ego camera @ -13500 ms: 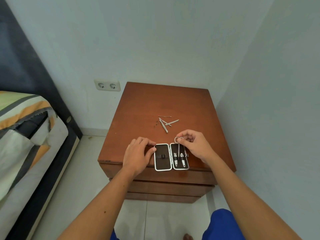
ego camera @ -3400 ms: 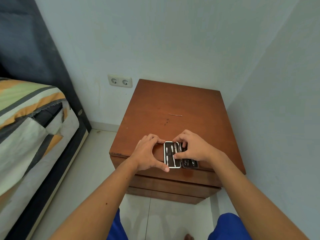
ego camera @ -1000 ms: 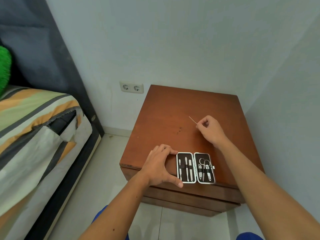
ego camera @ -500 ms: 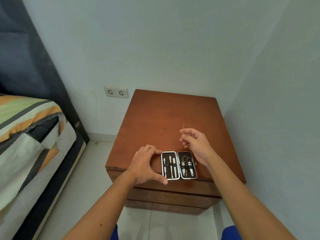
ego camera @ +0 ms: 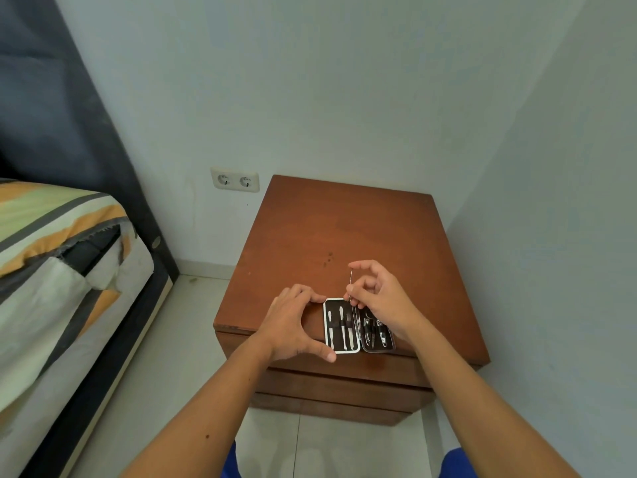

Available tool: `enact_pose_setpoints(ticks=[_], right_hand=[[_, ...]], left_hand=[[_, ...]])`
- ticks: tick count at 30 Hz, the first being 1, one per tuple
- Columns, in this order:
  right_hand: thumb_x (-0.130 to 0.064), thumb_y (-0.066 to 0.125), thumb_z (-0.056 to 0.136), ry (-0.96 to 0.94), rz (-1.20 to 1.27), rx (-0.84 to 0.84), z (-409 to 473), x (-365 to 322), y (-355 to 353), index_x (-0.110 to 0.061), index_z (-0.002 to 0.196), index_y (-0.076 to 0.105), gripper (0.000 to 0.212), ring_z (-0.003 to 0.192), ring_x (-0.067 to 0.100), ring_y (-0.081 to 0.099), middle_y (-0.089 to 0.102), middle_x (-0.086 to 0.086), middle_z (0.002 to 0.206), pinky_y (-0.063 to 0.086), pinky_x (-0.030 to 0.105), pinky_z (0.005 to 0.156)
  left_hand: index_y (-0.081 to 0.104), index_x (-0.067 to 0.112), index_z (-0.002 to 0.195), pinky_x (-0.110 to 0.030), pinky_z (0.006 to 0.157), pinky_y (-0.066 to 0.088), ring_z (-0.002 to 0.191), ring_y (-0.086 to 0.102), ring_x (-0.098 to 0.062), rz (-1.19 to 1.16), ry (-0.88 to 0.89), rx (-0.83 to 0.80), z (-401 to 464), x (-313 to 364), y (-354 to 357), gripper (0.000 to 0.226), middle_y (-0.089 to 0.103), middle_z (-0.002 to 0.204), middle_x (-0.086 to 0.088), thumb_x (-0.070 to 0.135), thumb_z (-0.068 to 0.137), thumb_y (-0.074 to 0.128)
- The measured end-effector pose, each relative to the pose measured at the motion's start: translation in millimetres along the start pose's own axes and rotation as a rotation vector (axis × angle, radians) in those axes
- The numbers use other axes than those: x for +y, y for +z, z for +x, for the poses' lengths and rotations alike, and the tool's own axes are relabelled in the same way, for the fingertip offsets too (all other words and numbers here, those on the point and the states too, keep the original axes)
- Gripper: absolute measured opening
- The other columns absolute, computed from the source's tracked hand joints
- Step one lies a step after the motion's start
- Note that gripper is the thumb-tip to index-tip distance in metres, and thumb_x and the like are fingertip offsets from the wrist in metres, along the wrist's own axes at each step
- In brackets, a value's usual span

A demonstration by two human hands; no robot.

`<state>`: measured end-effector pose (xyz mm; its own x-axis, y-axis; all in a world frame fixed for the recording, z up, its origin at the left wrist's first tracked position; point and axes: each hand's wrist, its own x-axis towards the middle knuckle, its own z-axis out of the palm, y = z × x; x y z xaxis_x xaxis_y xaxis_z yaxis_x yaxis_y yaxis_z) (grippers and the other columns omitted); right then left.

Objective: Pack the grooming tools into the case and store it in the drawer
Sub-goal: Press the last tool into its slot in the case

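Note:
An open grooming case (ego camera: 358,328) with a white rim and dark lining lies at the front edge of the brown nightstand (ego camera: 344,236). Several metal tools sit strapped in both halves. My left hand (ego camera: 293,322) grips the case's left edge between thumb and fingers. My right hand (ego camera: 379,298) pinches a thin metal pick (ego camera: 350,281), held nearly upright just above the case's top edge near the hinge. The right hand covers part of the right half.
The nightstand stands in a corner between two pale walls, with closed drawer fronts (ego camera: 344,384) below its top. A double wall socket (ego camera: 235,180) is at the back left. A bed (ego camera: 62,270) with a striped cover stands to the left, tiled floor between.
My right hand picked the thin pick up off the nightstand top and brought it back toward me to the case. My left hand stayed on the case's left edge.

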<state>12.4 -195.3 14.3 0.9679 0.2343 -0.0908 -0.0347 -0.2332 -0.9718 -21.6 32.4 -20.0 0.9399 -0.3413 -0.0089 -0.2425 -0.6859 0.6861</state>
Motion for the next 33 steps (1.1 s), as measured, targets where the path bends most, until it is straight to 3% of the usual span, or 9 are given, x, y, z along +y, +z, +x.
enact_pose_setpoints(ticks=[6,11,21,33], right_hand=[[-0.015,0.078,0.091,-0.015,-0.131,-0.022,1,7,10,-0.026,0.12,0.062,0.035,0.08,0.02,0.065,0.079,0.01,0.088,0.055,0.048,0.089],[-0.018,0.083,0.087,-0.031,-0.199,-0.015,3,14,12,-0.025,0.108,0.069,0.027,0.081,0.016,0.066,0.078,0.005,0.089,0.056,0.049,0.092],[-0.016,0.085,0.085,-0.045,-0.273,0.004,5,18,16,-0.02,0.105,0.071,0.024,0.076,0.006,0.063,0.079,0.003,0.088,0.054,0.03,0.082],[-0.011,0.083,0.086,-0.026,-0.365,0.03,8,15,20,-0.02,0.107,0.073,0.024,0.073,0.003,0.062,0.079,0.003,0.09,0.053,0.019,0.075]], left_hand=[[0.05,0.038,0.136,-0.029,0.106,0.036,0.117,0.038,-0.004,-0.002,-0.007,-0.002,-1,0,0,0.112,0.04,0.125,0.023,0.076,0.038,0.091],[0.049,0.036,0.138,-0.032,0.107,0.037,0.118,0.038,-0.006,0.007,-0.011,-0.01,-1,0,-1,0.114,0.04,0.126,0.022,0.076,0.039,0.09],[0.049,0.036,0.138,-0.031,0.106,0.037,0.118,0.038,-0.006,0.003,-0.015,-0.007,-1,0,-1,0.114,0.041,0.125,0.022,0.076,0.039,0.09],[0.049,0.035,0.139,-0.031,0.107,0.035,0.118,0.037,-0.005,0.005,-0.015,-0.008,-1,1,-1,0.114,0.04,0.126,0.02,0.074,0.041,0.091]])
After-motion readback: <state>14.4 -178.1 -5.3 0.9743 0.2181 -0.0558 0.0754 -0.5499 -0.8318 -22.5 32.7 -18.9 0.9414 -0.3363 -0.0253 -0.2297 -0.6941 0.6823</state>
